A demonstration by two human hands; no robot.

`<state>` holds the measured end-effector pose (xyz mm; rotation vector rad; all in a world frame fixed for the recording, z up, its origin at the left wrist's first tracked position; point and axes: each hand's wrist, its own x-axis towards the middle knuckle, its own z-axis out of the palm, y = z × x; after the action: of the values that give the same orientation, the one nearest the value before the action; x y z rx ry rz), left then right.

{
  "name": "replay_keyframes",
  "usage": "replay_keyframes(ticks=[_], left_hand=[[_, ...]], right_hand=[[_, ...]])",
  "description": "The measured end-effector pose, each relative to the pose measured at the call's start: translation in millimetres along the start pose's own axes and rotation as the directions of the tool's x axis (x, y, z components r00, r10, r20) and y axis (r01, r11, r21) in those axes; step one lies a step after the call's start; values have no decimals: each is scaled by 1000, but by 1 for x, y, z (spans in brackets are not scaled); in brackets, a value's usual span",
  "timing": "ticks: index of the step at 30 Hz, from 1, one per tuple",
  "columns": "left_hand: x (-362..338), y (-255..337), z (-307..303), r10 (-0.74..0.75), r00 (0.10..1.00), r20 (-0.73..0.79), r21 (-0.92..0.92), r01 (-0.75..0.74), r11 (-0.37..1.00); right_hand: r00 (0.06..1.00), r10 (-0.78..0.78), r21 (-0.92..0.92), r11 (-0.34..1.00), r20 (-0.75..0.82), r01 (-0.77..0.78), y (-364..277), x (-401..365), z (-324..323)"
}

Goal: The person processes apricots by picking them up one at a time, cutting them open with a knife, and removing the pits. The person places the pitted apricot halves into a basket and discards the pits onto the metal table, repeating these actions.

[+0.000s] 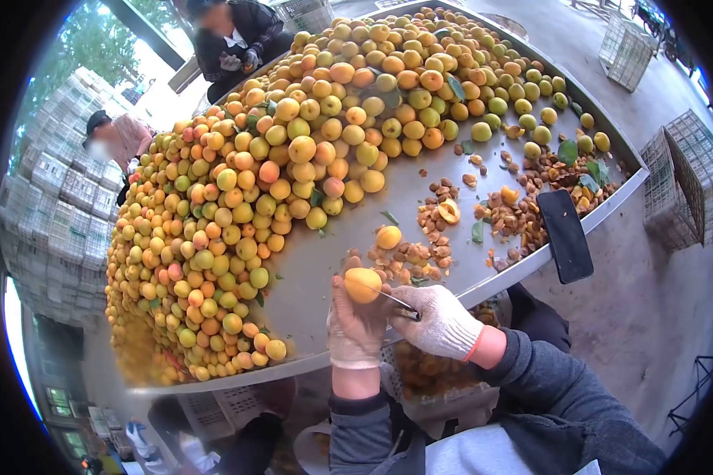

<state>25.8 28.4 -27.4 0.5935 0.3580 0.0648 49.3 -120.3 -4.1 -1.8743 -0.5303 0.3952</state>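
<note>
Locate the apricot [363, 285] in the left hand [352, 321], above the bench [313, 273] and inward of its near edge. Note the left hand, gloved and cupped closely around the fruit; cannot tell exact finger placement because of blur. Note the right hand [444, 323], gloved and closed on the handle of a small knife [400, 304], with blade directed at the right side of the fruit. Cannot tell depth of entry, if any.

Treat the apricot as light. Expect thin skin and soft flesh, prone to bruising under fingertip pressure, probably firm only around the stone. Anticipate slipping if wet with juice. Take hold around the widest part, spreading light pressure over palm and finger pads; keep the side facing the blade free of fingers. Treat the knife as light and stiff; hold by the handle only.

Observe the apricot pile [238, 214] toward the far and left edges of the bench, and loose apricot stones [523, 218] by the near right corner. Observe also the smartphone [565, 236], lying across the near edge short of that corner.
</note>
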Motion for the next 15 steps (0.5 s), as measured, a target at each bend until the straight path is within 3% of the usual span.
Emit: replay_keyframes(ticks=[5, 7, 11, 13, 15], left_hand=[[-2, -2, -5, 50, 997, -67, 51, -47, 998], [-5, 1, -7, 41, 998, 44, 105, -45, 993], [-11, 3, -6, 72, 997, 15, 148, -73, 986], [-17, 5, 0, 183, 982, -44, 309, -160, 937], [-19, 2, -2, 245, 970, -1, 416, -223, 882]], right_hand=[[999, 46, -6, 999, 21, -46, 1, 1, 7], [1000, 9, 12, 1000, -22, -9, 4, 0, 10], [1000, 12, 15, 1000, -27, -12, 1, -2, 11], [999, -37, -53, 998, -35, 36, 3, -3, 13], [1000, 7, -75, 997, -4, -7, 2, 0, 12]])
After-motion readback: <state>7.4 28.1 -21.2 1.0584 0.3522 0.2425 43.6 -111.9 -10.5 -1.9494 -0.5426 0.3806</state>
